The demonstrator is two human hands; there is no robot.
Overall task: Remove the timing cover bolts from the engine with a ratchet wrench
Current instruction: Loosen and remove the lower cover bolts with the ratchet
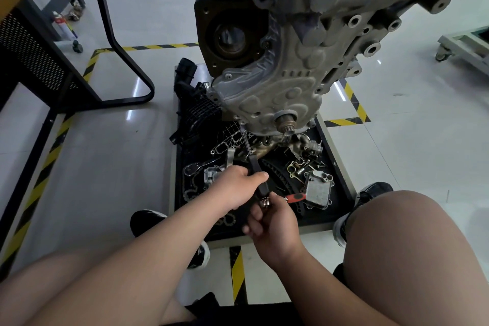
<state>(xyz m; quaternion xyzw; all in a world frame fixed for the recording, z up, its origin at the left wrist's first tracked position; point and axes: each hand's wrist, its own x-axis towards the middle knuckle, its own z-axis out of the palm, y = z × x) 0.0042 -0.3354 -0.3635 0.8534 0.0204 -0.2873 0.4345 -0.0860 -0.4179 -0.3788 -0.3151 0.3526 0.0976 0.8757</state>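
Engine (pixel 344 8) hangs over the far half of the floor tray (pixel 317 219), timing cover (pixel 277 87) facing the camera, crank stub (pixel 287 122) poking out at its bottom. Ratchet wrench (pixel 295 197) is on a long extension bar (pixel 248 147): the socket end sits against the cover's lower-left edge, by a bolt head (pixel 236 116) there; can't tell if the socket is actually seated on a bolt. The bar slopes down from there towards the tray's near edge. Left hand (pixel 236 186) is wrapped around the bar's black grip section, thumb on top. Right hand (pixel 274 225) is just below it, fingers curled round the chrome ratchet head at the bar's lower end; the red handle sticks out to the right over the tray. One more cover bolt (pixel 228 76) is visible on the upper left of the cover. Tray is full of pulled parts: oil cooler (pixel 317 188) near the right edge, chain (pixel 275 174) mid-tray, second chrome ratchet (pixel 195 167) towards the left edge, black intake manifold (pixel 195 111) at the far-left corner, cast manifold (pixel 264 145) under the engine. Person is low in front of the tray's near edge, knees either side, a shoe (pixel 370 193) at the near-right corner.
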